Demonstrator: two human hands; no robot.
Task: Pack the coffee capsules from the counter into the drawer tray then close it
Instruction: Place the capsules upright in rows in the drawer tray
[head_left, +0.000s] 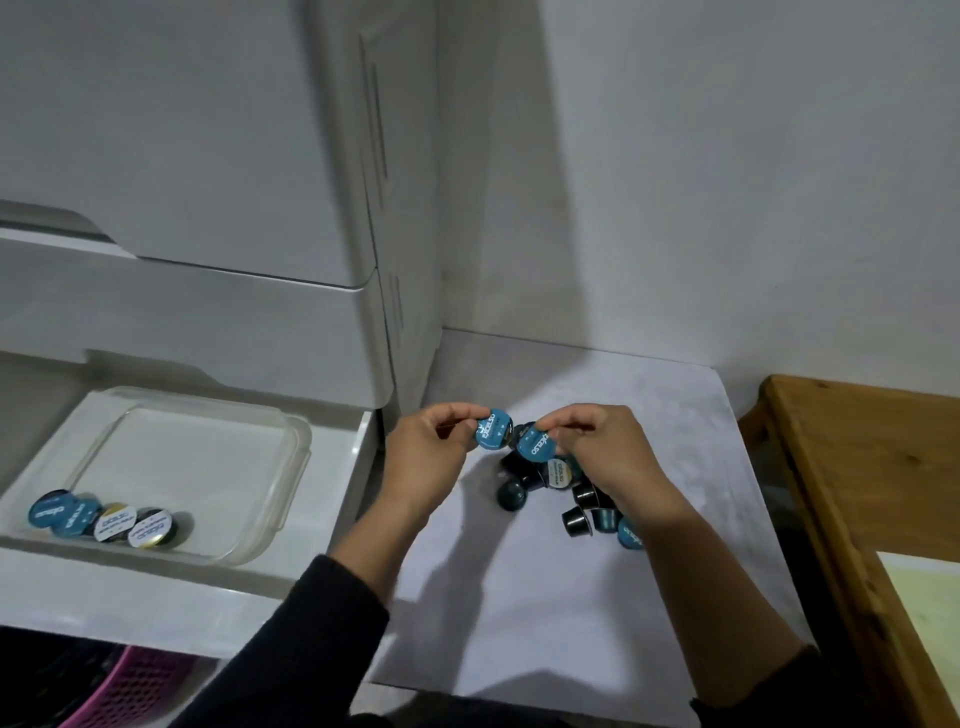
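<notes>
My left hand (426, 457) pinches a blue-lidded coffee capsule (493, 430) above the white counter (519, 597). My right hand (597, 452) pinches a second blue-lidded capsule (535, 446) right beside it. Under and beside my right hand lies a heap of several dark capsules (576, 512) on the counter. To the left, the white drawer (358, 452) stands open. In it sits a clear plastic tray (270, 467). Several capsules (101, 519) stand in a row along the tray's near left side, lids up.
White closed drawer fronts (182, 312) rise above the open drawer. A wooden table (857, 467) borders the counter on the right. A pink basket (135, 691) shows below the drawer at bottom left. A white wall stands behind the counter.
</notes>
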